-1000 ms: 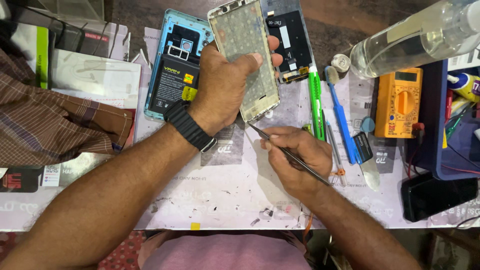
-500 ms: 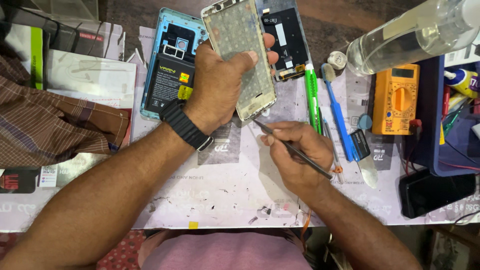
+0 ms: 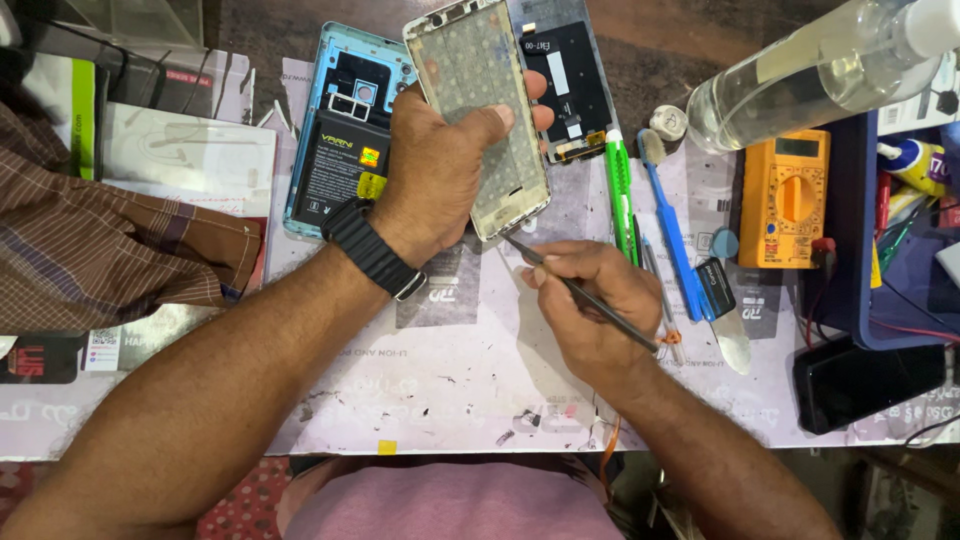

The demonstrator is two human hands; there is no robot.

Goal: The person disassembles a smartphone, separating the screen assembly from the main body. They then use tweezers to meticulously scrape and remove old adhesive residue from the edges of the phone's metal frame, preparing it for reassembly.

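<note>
Phone frame [image 3: 482, 110], silver and tilted, sits clamped in your left hand [image 3: 440, 165] at 12 o'clock. Your right hand [image 3: 590, 300] pinches thin tweezers [image 3: 580, 290], tip touching the frame's lower corner. Orange multimeter [image 3: 785, 195] lies at 3 o'clock, opened blue phone body [image 3: 335, 140] at 10 o'clock.

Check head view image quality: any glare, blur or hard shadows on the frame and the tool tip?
Head view: even, soft light; phone frame in the left hand is sharp, no glare. Thin tool in the right hand is crisp, with a faint shadow beneath. The clear bottle shows bright highlights and looks stretched near the corner.
</note>
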